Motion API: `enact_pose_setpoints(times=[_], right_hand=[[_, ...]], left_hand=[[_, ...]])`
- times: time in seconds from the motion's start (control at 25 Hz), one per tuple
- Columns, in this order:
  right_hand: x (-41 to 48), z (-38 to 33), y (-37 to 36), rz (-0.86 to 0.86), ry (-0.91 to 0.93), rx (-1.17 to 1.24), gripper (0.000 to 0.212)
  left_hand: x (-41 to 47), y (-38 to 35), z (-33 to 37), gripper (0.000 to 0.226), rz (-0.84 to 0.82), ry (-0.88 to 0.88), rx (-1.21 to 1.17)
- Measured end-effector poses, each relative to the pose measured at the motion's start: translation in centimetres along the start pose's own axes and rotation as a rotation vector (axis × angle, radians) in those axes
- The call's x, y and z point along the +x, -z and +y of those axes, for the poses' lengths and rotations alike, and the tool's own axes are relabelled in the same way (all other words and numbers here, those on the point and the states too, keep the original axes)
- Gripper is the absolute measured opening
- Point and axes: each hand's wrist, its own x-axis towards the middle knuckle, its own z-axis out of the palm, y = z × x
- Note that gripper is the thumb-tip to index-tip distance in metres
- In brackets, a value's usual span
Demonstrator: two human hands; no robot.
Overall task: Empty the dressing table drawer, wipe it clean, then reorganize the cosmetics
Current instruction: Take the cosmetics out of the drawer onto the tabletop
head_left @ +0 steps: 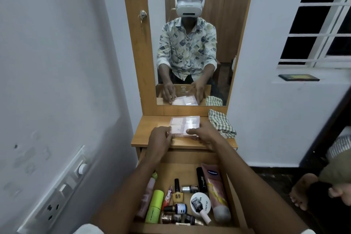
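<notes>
A clear flat plastic box [185, 122] with pinkish contents lies on the wooden dressing table top [146, 131]. My left hand [158, 137] holds its near left corner, and my right hand [203, 133] holds its near right edge. Below them the drawer [232, 203] stands pulled out. It holds several cosmetics: a pink Vaseline tube [215, 190], a lime green bottle [155, 206], a white round jar [200, 204], a black tube [201, 178] and small nail polish bottles [178, 192].
A checked green and white cloth [221, 123] lies crumpled on the table top at the right. The mirror [190, 43] rises behind the table. A switchboard [62, 186] is on the left wall. Another person's foot [302, 190] is on the floor at the right.
</notes>
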Motion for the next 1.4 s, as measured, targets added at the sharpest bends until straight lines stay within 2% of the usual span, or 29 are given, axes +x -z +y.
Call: enact_pose_setpoints(times=[0.08, 0.2, 0.36, 0.52, 0.6, 0.72, 0.8, 0.84, 0.88, 0.96, 1.08, 1.16, 1.28, 1.4], right_hand=[[-0.2, 0.5, 0.2, 0.023, 0.111, -0.253, 0.041], [0.5, 1.4, -0.5, 0.218, 0.216, -0.499, 0.031], [2.2, 2.5, -1.7, 0.337, 0.216, -0.467, 0.02], [3.4, 4.5, -2.3, 0.342, 0.235, -0.571, 0.029], [2.8, 4.3, -1.8, 0.328, 0.258, -0.604, 0.03], [-1.0, 3.9, -0.7, 0.371, 0.383, -0.518, 0.02], [-4.6, 4.6, -0.4, 0.411, 0.422, -0.556, 0.003], [-6.0, 5.0, -0.4, 0.402, 0.37, -0.643, 0.012], [-7.1, 5.6, -0.4, 0.365, 0.282, -0.755, 0.018], [-8.6, 6.7, -0.7, 0.247, 0.135, -0.963, 0.014], [-9.7, 8.3, -1.6, 0.064, 0.086, -1.173, 0.012], [-9.5, 8.8, -2.0, 0.046, 0.072, -1.222, 0.014], [-8.9, 8.0, -2.2, 0.084, 0.047, -1.244, 0.015], [-9.7, 7.6, -2.7, 0.139, 0.019, -1.228, 0.014]], left_hand=[[0.2, -0.3, 0.0, 0.035, 0.042, 0.029, -0.041], [0.2, -0.9, 0.1, 0.036, 0.092, 0.077, -0.088], [1.2, -0.5, 0.9, 0.033, 0.097, 0.095, -0.096], [0.5, -0.7, 1.3, 0.035, 0.047, 0.057, -0.079], [-1.0, -1.0, 1.7, 0.048, 0.118, 0.011, -0.111], [-4.4, -2.7, 2.2, 0.036, 0.252, -0.083, -0.084], [-6.9, -4.0, 2.8, 0.023, 0.156, -0.164, -0.118], [-7.8, -4.5, 3.0, 0.016, 0.094, -0.191, -0.121], [-8.3, -5.1, 3.1, 0.013, 0.047, -0.204, -0.12], [-8.6, -5.6, 3.3, 0.014, -0.026, -0.181, -0.131], [-8.6, -5.9, 3.0, 0.014, -0.134, -0.086, -0.167], [-9.0, -5.9, 2.2, 0.012, -0.178, -0.017, -0.192], [-9.2, -5.2, 1.5, 0.011, -0.18, 0.096, -0.279], [-9.6, -5.3, 0.9, 0.012, -0.258, 0.194, -0.355]])
